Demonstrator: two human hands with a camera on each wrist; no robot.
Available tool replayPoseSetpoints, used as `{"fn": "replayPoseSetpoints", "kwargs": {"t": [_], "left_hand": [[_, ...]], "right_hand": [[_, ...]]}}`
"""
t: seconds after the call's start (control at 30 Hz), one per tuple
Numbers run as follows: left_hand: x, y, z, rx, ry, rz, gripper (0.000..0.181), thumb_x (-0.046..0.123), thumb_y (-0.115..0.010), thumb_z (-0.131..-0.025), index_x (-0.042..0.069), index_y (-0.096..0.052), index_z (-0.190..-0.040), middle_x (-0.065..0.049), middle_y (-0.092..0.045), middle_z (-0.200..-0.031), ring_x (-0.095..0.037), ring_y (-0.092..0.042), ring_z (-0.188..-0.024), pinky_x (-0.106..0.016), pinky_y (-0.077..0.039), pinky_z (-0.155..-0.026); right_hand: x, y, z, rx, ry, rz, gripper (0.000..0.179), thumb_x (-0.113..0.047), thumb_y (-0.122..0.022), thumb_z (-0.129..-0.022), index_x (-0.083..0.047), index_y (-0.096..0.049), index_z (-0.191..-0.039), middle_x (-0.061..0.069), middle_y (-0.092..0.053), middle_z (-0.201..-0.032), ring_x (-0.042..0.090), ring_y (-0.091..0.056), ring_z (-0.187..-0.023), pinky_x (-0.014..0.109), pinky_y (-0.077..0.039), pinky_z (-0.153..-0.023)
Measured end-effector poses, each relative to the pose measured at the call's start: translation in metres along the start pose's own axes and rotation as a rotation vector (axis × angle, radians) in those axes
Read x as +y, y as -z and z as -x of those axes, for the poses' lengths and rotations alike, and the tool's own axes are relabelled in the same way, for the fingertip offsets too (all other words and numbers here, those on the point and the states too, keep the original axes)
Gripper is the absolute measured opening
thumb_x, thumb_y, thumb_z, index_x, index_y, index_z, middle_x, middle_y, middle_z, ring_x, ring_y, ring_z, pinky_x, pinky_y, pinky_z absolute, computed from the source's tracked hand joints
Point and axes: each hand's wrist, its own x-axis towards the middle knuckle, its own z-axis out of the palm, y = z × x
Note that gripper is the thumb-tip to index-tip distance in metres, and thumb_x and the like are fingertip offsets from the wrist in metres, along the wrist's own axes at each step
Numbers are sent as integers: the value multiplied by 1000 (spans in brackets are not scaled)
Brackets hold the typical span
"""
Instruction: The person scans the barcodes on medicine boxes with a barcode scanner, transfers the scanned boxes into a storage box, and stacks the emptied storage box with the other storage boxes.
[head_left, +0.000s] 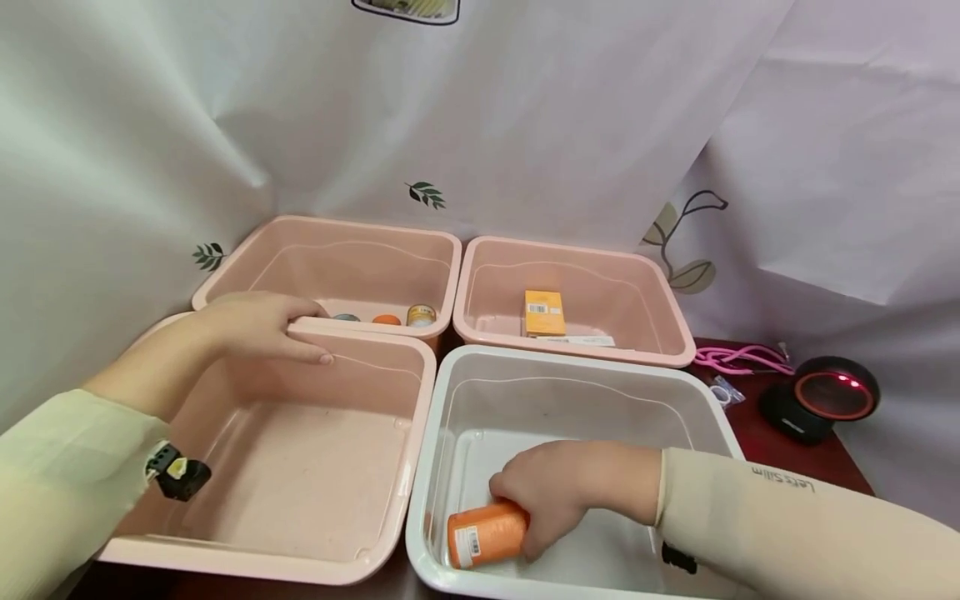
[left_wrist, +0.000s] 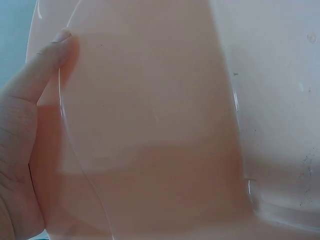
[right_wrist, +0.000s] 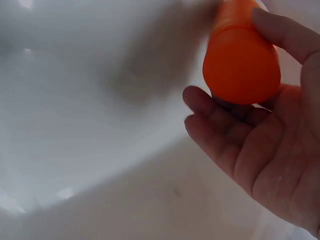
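Observation:
In the head view, my left hand (head_left: 258, 325) grips the far rim of the front left pink bin (head_left: 315, 475). Its thumb (left_wrist: 57, 50) presses against the inside wall in the left wrist view, while the other fingers go over the rim, partly hidden. Low inside the grey-white bin (head_left: 468, 458), at the front right, my right hand (head_left: 551, 492) holds an orange bottle (head_left: 501, 530) lying sideways, a white barcode label toward its left end. The right wrist view shows the bottle's rounded orange end (right_wrist: 242, 67) between the thumb and fingers.
Behind, a pink bin (head_left: 360, 233) contains a small jar (head_left: 422, 315), an orange lid (head_left: 386, 319) and a greyish lid. Another pink bin (head_left: 570, 252) holds a yellow box (head_left: 544, 313). A black scanner (head_left: 817, 400) and pink cord (head_left: 738, 358) lie at right.

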Motion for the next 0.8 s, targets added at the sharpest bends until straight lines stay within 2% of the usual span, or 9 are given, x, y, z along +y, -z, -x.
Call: {"fn": "replayPoseSetpoints", "kwargs": {"t": [0.13, 0.23, 0.37, 0.47, 0.57, 0.67, 0.73, 0.8], "left_hand": [[-2, -1, 2, 5, -1, 1, 65, 70, -79, -84, 25, -72, -130, 2, -74, -113, -24, -70, -100, -55, -52, -81], [-2, -2, 2, 5, -4, 6, 64, 70, -78, -85, 25, -71, -129, 3, -74, -111, -23, -69, -98, -54, -52, -80], [-2, -3, 0, 9, -8, 17, 63, 70, -78, -85, 25, -72, -128, 4, -73, -109, -22, -69, -97, -54, -52, -82], [-2, -4, 0, 17, -10, 22, 62, 70, -79, -85, 25, -72, -128, 4, -74, -110, -22, -69, -98, -55, -52, -83], [-3, -5, 1, 8, -9, 36, 64, 70, -79, -85, 24, -72, -129, 3, -74, -112, -23, -69, -100, -56, -52, -85], [-3, -4, 2, -5, -5, 54, 68, 70, -79, -85, 21, -71, -132, 1, -74, -114, -25, -70, -103, -58, -52, -88], [-3, -4, 2, -10, -3, 60, 71, 70, -79, -85, 19, -70, -133, -1, -74, -115, -26, -70, -104, -60, -52, -89], [-2, -4, 2, -4, -3, 51, 70, 70, -79, -85, 19, -70, -133, 0, -74, -114, -26, -70, -103, -59, -52, -88]], "right_hand": [[10, 26, 14, 64, 61, -71, 36, -32, -94, -80, -27, -68, -103, -16, -50, -94, 1, -53, -81, 21, -47, -76], [26, 48, 35, 165, 154, -144, 39, -22, -94, -81, -25, -73, -113, -15, -53, -103, 2, -55, -89, 24, -50, -81], [57, 75, 75, 319, 285, -296, 44, -13, -89, -87, -25, -75, -126, -10, -60, -112, 8, -60, -95, 30, -57, -79], [77, 86, 110, 404, 332, -388, 39, -12, -84, -94, -27, -75, -128, -5, -61, -121, 14, -62, -101, 32, -59, -74], [99, 83, 146, 493, 329, -461, 38, -2, -81, -94, -21, -75, -127, 3, -61, -128, 17, -62, -110, 32, -60, -77], [124, 69, 175, 564, 376, -591, 52, 20, -77, -85, -8, -73, -128, 14, -58, -138, 21, -61, -124, 31, -59, -83], [138, 56, 189, 595, 475, -681, 61, 27, -75, -79, -1, -68, -132, 19, -55, -145, 23, -57, -133, 29, -57, -91], [148, 40, 195, 622, 638, -785, 64, 28, -73, -78, 4, -62, -137, 24, -52, -150, 27, -53, -139, 28, -54, -96]]}}
